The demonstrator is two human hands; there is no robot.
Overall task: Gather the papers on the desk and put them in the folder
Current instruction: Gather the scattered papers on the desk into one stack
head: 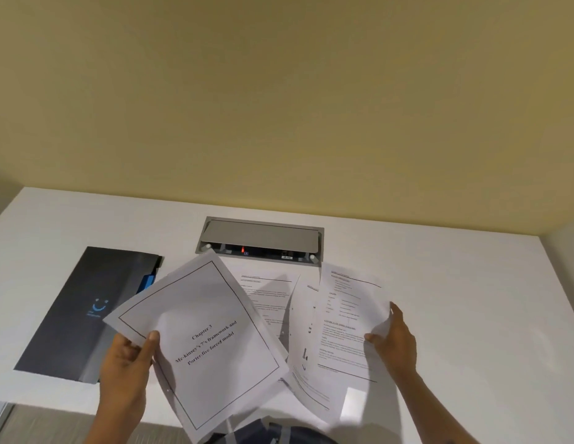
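Both hands are raised over the near edge of a white desk (455,283), each holding paper. Left hand (127,366): fingers curled under, thumb pressed on top, pinching the near-left edge of a title sheet (202,341). That sheet is tilted, has a thin black border and bold print reading "Chapter 3", with lines about a framework and a five forces model. It is lifted clear of the desk.

Right hand (396,339): thumb on the printed face, fingers behind, closed on the right edge of a text sheet (346,318). Sheet bows slightly. Just beside it to the left, partly covered, a second sheet (303,315) overlaps; cannot tell if the same hand grips it.

One more printed page (268,291) lies flat on the desk between the two held sheets, partly hidden by them.

Dark folder (77,312) lies closed on the desk at left, well apart from the right hand, blue smile mark on its cover, a blue tab (146,281) showing at its right edge.

Grey cable hatch (260,240) is set into the desk behind the papers, a red light inside. Yellowish wall (279,91) behind.
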